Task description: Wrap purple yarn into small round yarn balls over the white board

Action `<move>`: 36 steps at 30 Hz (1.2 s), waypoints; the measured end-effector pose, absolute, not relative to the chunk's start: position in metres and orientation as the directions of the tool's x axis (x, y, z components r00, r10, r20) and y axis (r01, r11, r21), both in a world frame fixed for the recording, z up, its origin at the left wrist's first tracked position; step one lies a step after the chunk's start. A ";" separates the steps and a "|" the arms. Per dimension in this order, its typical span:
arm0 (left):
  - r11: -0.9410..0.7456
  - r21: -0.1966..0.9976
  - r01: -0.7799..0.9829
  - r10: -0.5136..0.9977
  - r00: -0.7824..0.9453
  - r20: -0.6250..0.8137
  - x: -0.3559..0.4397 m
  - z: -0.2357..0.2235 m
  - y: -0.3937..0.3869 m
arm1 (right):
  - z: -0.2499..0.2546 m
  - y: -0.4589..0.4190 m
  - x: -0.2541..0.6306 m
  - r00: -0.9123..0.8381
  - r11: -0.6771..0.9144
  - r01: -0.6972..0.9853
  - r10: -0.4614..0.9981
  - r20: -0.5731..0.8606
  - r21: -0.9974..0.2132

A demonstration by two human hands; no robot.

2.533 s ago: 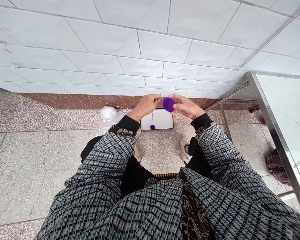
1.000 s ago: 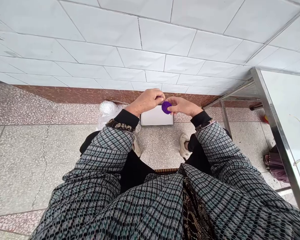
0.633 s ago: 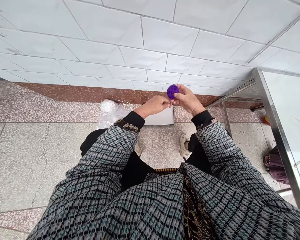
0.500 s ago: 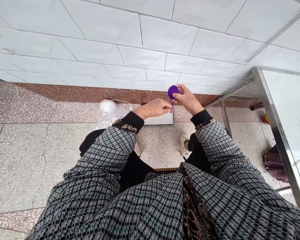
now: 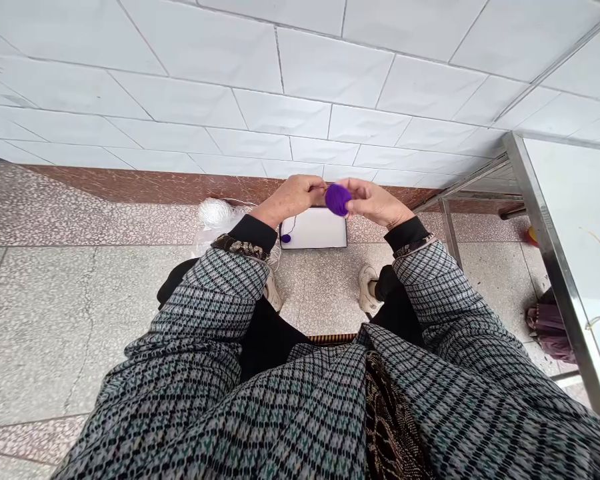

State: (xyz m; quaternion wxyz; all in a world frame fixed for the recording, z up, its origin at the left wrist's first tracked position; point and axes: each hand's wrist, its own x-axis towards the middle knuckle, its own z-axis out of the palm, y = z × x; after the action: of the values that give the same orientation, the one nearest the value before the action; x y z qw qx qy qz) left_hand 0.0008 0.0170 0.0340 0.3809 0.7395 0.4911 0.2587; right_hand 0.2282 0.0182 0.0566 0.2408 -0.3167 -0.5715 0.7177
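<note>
Winding looks mostly done, right hand point(image 5: 374, 204) clasping the big purple ball point(image 5: 337, 199) above the white box point(image 5: 320, 230), left hand point(image 5: 296, 197) pinching yarn point(image 5: 295, 224), small purple clump point(image 5: 286, 238) left at the box's left end.

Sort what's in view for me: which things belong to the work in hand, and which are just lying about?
In use:
purple yarn ball, in the right hand
purple strand, at the left hand
small purple clump, in the tray

Seemingly lying about:
white yarn ball
maroon bundle
</note>
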 end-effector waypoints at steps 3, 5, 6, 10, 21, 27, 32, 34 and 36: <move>-0.262 0.824 0.502 0.878 0.478 -0.012 0.010 0.030 0.013 | 0.058 0.021 0.228 -0.541 -0.211 -0.058 0.828 -0.147 -0.976; -0.307 0.822 0.480 0.820 0.571 -0.028 0.016 0.030 0.009 | 0.056 0.023 0.227 -0.450 -0.209 -0.059 0.879 -0.161 -0.976; -0.328 0.820 0.469 0.788 0.614 -0.036 0.018 0.030 0.007 | 0.054 0.024 0.225 -0.415 -0.211 -0.046 0.893 -0.174 -0.976; -0.367 0.822 0.436 0.708 0.704 -0.057 0.021 0.034 0.002 | 0.041 0.027 0.220 -0.282 -0.217 0.099 0.930 -0.236 -0.971; -0.311 0.805 0.505 0.867 0.497 0.023 -0.004 0.043 0.013 | 0.046 0.020 0.230 -0.628 -0.239 0.432 0.612 -0.480 -0.870; -0.257 0.799 0.544 0.879 0.475 -0.042 0.003 0.029 0.017 | 0.048 0.023 0.230 -0.631 -0.299 -0.021 0.744 -0.219 -0.954; -0.350 0.768 0.537 0.739 0.662 -0.126 0.019 0.026 0.009 | 0.042 0.030 0.225 -0.365 -0.239 -0.049 0.908 -0.206 -0.970; -0.376 0.772 0.512 0.678 0.721 -0.147 0.021 0.029 0.007 | 0.040 0.031 0.222 -0.275 -0.239 0.034 0.931 -0.239 -0.971; -0.385 0.784 0.487 0.655 0.743 -0.140 0.019 0.033 0.007 | 0.038 0.031 0.221 -0.215 -0.250 0.162 0.935 -0.281 -0.955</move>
State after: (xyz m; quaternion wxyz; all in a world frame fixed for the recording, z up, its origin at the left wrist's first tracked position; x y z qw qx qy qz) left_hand 0.0185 0.0067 0.0334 0.4338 0.8265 0.3455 0.0965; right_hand 0.2206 0.0313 0.0385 0.3306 -0.5323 -0.5156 0.5844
